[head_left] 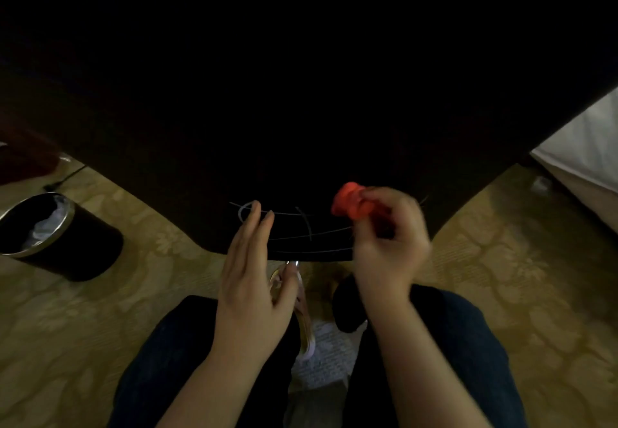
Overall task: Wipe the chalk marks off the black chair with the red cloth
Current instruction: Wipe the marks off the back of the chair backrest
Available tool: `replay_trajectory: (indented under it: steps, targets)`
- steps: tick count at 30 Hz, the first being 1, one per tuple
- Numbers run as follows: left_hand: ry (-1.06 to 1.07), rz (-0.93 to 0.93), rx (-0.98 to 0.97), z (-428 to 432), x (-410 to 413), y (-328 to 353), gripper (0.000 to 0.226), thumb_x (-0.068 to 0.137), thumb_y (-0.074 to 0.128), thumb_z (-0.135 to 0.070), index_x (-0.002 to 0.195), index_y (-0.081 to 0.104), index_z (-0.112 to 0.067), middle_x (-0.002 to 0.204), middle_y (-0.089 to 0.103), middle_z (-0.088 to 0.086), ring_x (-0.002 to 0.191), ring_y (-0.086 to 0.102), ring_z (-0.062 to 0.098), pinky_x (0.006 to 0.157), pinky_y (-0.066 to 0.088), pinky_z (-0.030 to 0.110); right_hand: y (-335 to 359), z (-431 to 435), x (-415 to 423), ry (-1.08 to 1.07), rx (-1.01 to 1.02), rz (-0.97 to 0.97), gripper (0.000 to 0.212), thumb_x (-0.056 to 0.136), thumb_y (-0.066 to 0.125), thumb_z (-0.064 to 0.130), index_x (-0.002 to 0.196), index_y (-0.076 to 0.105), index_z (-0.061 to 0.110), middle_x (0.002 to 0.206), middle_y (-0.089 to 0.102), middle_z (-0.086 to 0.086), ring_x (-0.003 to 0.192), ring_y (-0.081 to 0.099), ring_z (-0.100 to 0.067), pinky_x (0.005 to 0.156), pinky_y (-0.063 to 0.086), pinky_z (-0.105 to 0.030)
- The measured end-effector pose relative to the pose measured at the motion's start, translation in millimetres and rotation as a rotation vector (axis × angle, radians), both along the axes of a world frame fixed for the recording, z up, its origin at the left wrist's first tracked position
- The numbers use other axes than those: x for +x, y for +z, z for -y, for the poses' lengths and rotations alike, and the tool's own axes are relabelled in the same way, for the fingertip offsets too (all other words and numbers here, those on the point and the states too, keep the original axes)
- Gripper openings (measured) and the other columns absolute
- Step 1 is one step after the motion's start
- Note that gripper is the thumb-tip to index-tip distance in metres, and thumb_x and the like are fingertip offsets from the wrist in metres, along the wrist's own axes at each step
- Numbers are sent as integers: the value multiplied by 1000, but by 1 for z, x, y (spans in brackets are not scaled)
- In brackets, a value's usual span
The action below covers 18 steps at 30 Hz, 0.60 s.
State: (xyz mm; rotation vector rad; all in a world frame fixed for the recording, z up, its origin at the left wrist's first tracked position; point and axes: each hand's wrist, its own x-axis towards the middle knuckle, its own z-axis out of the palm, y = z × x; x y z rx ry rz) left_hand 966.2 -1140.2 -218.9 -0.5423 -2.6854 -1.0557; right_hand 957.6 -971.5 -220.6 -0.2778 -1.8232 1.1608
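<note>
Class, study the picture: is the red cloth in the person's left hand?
No: the right hand grips the red cloth, while the left hand holds nothing, its fingers straight.

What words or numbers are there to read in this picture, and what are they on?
White sheet on the floor between the person's legs: rows of small print, too blurred to read.
Chalk marks on the black chair: curved lines, a crossing stroke and a loop; no clear letters or numbers.
No other text shows.

right hand point(389, 240) grips red cloth point(349, 200) | left hand point(252, 267) flat (fingers straight) on black chair point(301, 126) | chalk marks point(307, 227) between
</note>
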Motion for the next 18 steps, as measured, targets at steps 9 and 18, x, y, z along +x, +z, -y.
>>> replay_trajectory:
  steps: [9,18]
  targets:
    - [-29,31,86,-12,2,1,68,92,43,-46,153,27,-22,163,13,-14,148,9,-4,112,15,9,6,-84,9,-418,-613,-85,32,83,60,-7,95,56,22,98,61,6,82,62,1,72,54,-23]
    - [19,45,42,-4,2,1,69,92,54,-34,154,26,-20,164,13,-12,150,12,3,115,16,17,-10,28,5,153,88,54,39,72,72,-14,96,71,17,102,66,4,98,62,-11,86,50,-23]
